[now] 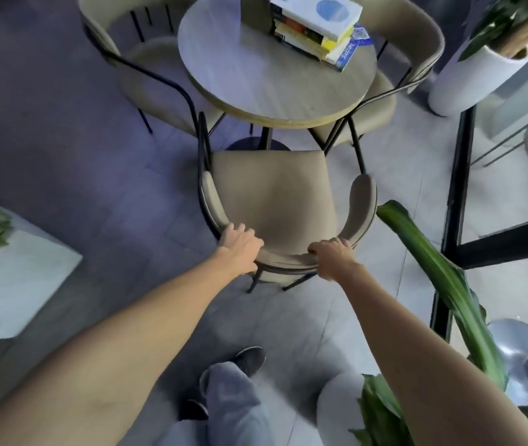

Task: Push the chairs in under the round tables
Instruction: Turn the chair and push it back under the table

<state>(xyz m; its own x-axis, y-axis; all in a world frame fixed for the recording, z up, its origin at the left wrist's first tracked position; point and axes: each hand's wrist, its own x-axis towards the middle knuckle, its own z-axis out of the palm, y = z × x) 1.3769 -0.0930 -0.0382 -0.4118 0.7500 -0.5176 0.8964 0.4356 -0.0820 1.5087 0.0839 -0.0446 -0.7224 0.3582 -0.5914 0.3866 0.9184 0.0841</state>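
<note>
We stood behind the near chair (272,201), a beige padded seat on a thin black frame, with both bare arms stretched forward and down. Our left hand (240,244) lay over the left end of the curved backrest, its grip wrapped loosely over the top edge with the fingers bent onto the padding. Our right hand (332,254) closed its grip on the right part of the same backrest, fingers curled over the rim. The chair faced the round desk (256,82), and the front edge of its seat sat just at the desk's near rim, so most of the seat was out from under the top. The desk's dark base (250,143) showed between the seat and the rim. Two more chairs of the same kind stood at the desk: the left chair (147,75) and the right chair (394,69), each with part of its seat tucked under the wooden top. A stack of books (317,27) rested on the far part of the desk. A white planter (471,82) stood off to the right of it, and a long green leaf (433,272) reached in beside our right arm. Below us, a dark shoe (251,358) and a grey trouser leg (237,403) were on the tiled floor (63,156).
</note>
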